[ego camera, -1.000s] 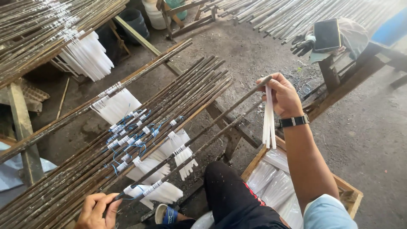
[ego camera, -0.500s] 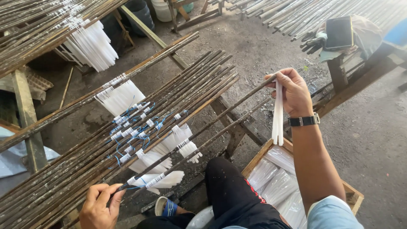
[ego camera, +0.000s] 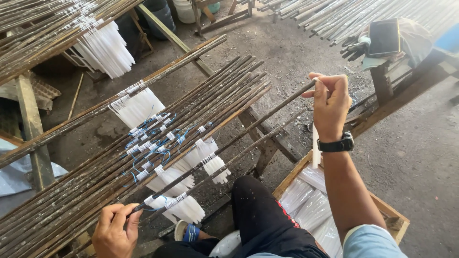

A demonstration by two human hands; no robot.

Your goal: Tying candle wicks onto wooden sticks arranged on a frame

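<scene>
White wax candles (ego camera: pixel 184 206) hang in a bunch from the long dark rod (ego camera: pixel 224 147) you pinch at both ends, left hand (ego camera: pixel 114 232) and right hand (ego camera: pixel 331 102); tilt it and they may slide off.

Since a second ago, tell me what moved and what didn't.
The right hand rose slightly, so the white candles hanging below it now show only behind the wrist. The left hand moved up the dark rod. Both hands keep gripping that rod; the rack of rods stayed put.
</scene>
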